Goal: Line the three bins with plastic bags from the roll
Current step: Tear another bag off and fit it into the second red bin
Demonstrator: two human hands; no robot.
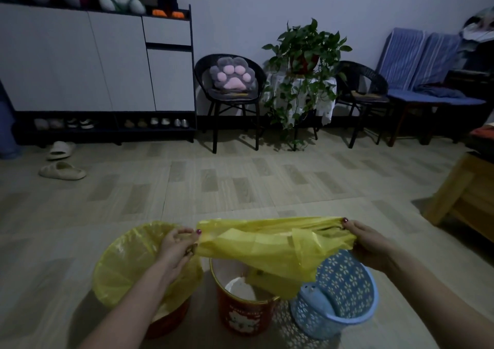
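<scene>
Head view first — what are the hands doing?

— Both grip one thin yellow plastic bag (270,244), stretched flat between them. On its left end the left hand (176,247) has its fingers curled, thumb and fingertips pinching the edge. At the right end the right hand (369,244) is closed on the gathered plastic, thumb on top.

— Where does the bag sit against the bins?

— It hangs in the air over the near floor, above the middle bin and partly in front of the right one. Its lower fold droops down toward the mouth of the red round metal bin with a cartoon face (246,311), which stands between the other two and has no liner over its rim.

— And what of the other two?

— To the left, a red bin already covered by a yellow plastic liner (125,263) stands under the left forearm; the liner is spread over its rim. To the right, a blue perforated plastic bin with a flower pattern (344,295) stands just beside the middle one, below the right wrist.

— Is the roll visible?

— A yellow folded shape lies inside the middle bin; I cannot tell whether it is the roll.

— Anything farther off?

— Against the far wall stand a black round chair holding a grey paw-shaped cushion (232,77), and a trailing green potted plant (304,52). Pale slippers (62,171) lie on the floor at far left.
</scene>
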